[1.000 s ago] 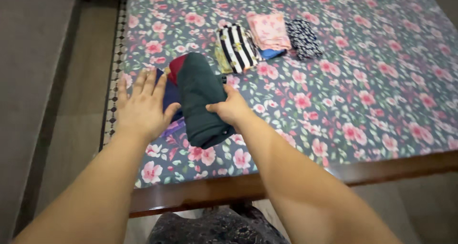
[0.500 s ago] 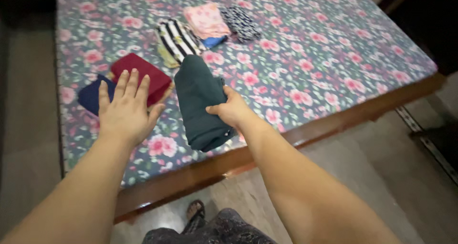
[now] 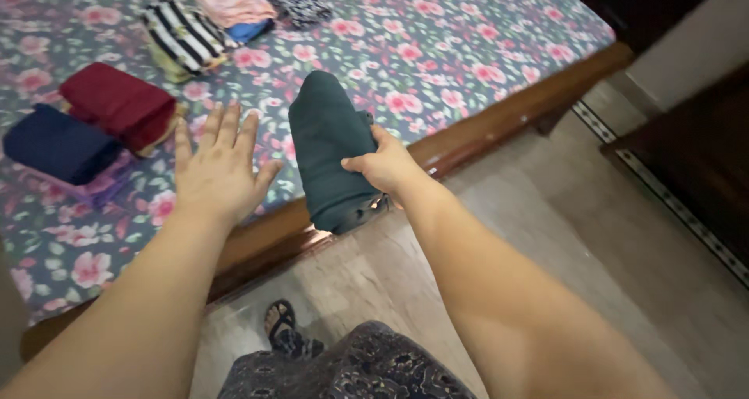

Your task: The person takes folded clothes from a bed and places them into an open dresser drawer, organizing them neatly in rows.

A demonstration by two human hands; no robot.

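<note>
Clamped by the right hand [image 3: 384,167], the dark green folded cloth bundle [image 3: 328,151] was held at its right side, thumb on top and fingers wrapped beneath. Its lower end projected past the near wooden edge of the bed [image 3: 499,118]; its upper end lay over the floral bedsheet [image 3: 437,48]. The left hand [image 3: 217,173] was flat, grip apart with fingers spread, holding nothing, just left of the bundle near the same edge. Toward the left edge lay a dark red folded cloth [image 3: 117,102] beside a navy blue folded cloth [image 3: 58,143]. A black-and-white striped folded cloth [image 3: 178,36] lay farther back.
</note>
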